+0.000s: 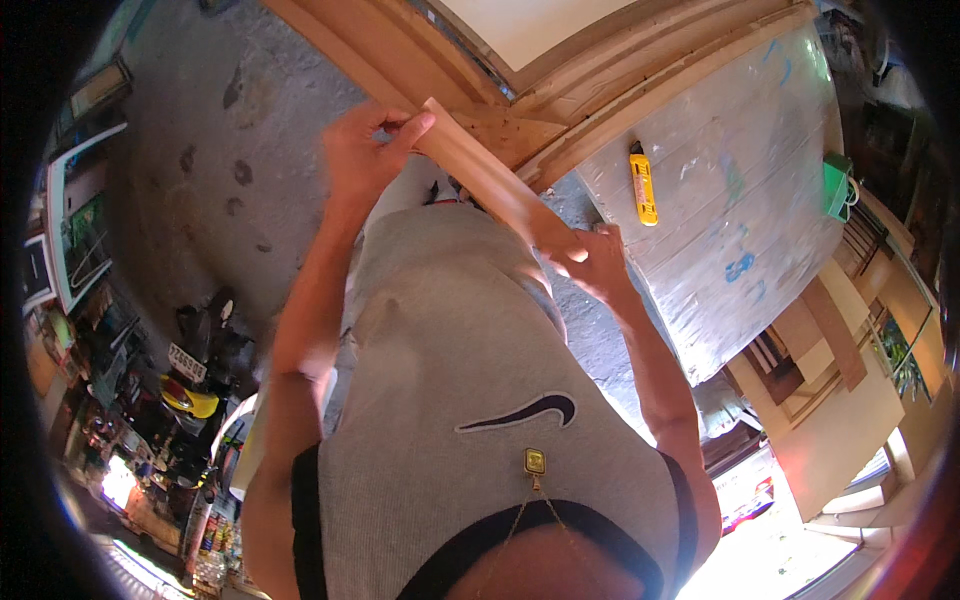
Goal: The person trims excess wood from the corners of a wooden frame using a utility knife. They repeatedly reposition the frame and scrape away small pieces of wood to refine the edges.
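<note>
A flat, smooth brown strip (485,165), its kind unclear, is stretched slantwise in front of my body between both hands. My left hand (372,140) pinches its far left end between thumb and fingers. Lower and to the right, my right hand (595,262) grips the other end, the thumb lying along it. Just beyond the strip is the corner of a large brown-edged frame (560,95) around a pale panel (530,25). A yellow utility knife (645,186) lies on the grey table to the right of my right hand.
The grey, paint-marked table (700,270) stands at the right, with a green container (838,187) at its far edge. Brown boards (825,400) lean at the lower right. A motorcycle (200,385) is parked on the concrete floor (215,150) at the left.
</note>
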`<state>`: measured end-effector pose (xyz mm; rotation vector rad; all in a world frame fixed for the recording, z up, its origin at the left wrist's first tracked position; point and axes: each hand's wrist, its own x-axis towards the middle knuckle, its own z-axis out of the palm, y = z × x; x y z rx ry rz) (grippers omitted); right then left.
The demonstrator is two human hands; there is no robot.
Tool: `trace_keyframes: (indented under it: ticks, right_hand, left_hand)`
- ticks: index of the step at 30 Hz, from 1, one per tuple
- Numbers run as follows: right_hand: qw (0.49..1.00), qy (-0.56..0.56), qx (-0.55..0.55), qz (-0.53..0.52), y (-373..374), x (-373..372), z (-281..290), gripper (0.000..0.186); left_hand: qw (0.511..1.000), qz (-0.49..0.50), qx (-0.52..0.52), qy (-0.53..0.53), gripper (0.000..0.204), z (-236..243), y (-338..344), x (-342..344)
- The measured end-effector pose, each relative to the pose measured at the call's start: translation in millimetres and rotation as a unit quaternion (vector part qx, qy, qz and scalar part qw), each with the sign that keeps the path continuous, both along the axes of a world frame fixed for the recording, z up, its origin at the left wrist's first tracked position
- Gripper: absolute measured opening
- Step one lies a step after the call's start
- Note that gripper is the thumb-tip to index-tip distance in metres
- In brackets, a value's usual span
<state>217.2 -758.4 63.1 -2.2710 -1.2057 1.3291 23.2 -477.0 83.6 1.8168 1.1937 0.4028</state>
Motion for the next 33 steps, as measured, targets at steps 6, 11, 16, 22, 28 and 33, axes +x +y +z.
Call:
trace_keyframes:
  ticks: [6, 11, 16, 22, 28, 33]
  right_hand:
    - [0.991, -0.028, 0.088, -0.102, -5, 0, -11, 0.055]
    - [0.973, 0.077, 0.191, -0.107, -9, 3, -21, 0.042]
    - [0.976, 0.146, 0.126, -0.106, -17, 6, -31, 0.027]
    - [0.975, 0.154, 0.098, -0.124, -20, 1, -35, 0.025]
    - [0.973, 0.166, 0.091, -0.132, -20, -2, -33, 0.028]
    - [0.974, 0.164, 0.082, -0.134, -19, -4, -36, 0.028]
  left_hand:
    - [0.989, -0.044, 0.138, -0.008, 0.028, -56, 22, 9]
    - [0.962, -0.074, 0.261, 0.017, 0.028, -83, 27, 6]
    - [0.958, -0.07, 0.278, 0.024, 0.029, -89, 24, 9]
    - [0.946, -0.08, 0.309, 0.06, 0.03, -93, 23, 12]
    - [0.932, -0.079, 0.35, 0.051, 0.033, -101, 26, 13]
    - [0.939, -0.082, 0.328, 0.058, 0.035, -101, 26, 12]
